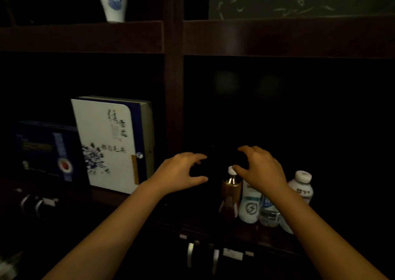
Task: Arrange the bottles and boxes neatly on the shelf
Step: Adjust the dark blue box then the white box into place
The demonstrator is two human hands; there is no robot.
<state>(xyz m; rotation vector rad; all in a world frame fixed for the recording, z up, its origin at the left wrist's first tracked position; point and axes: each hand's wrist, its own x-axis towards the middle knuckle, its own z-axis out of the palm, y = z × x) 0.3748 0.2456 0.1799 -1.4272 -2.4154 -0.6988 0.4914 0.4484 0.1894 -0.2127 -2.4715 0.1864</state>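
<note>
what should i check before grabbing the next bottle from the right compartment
1. Left hand free: ok, fingers spread, holding nothing.
2. Right hand free: ok, curved above the bottles, gripping none.
3. Amber bottle upright and capped: ok.
4. White bottle reachable: ok, at the shelf front, top hidden by the right hand.
5. Space deeper in the compartment: cannot tell, too dark.
6. Floral box standing square: not ok, it leans.

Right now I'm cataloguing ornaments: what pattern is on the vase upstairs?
Blue painting on the white vase, head view.
</note>
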